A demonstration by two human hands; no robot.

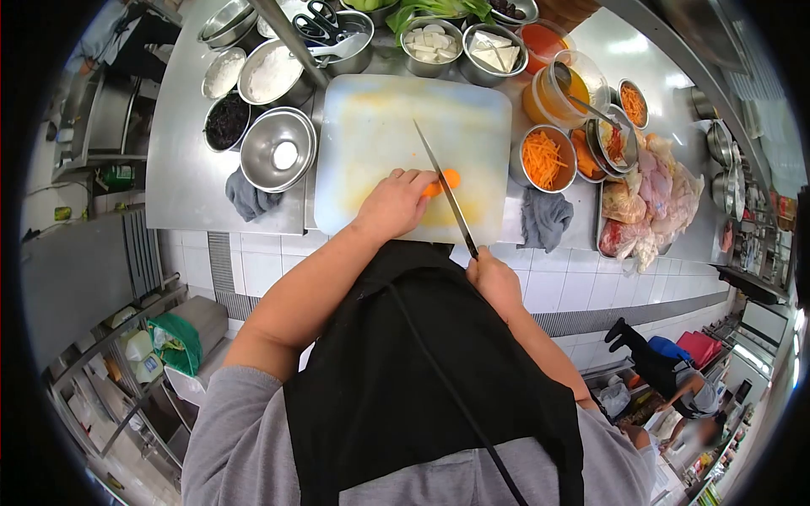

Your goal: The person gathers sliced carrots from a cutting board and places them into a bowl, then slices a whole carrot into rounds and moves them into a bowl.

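Note:
A white cutting board (405, 110) with yellow stains lies on the steel table. My left hand (396, 202) rests on it with the fingers bent together over a piece of carrot (432, 189). Close to the fingertips, the long blade of a knife (440, 173) crosses the board, its tip pointing away from me. A round orange slice (451, 178) lies just right of the blade. My right hand (494, 282) is wrapped round the dark knife handle at the board's front edge.
Right of the board stand a bowl of shredded carrot (545, 160), a grey cloth (546, 219) and a tray of bagged meat (650, 202). Stacked steel bowls (277, 152) stand left; more bowls line the back. A person (688, 392) is at lower right.

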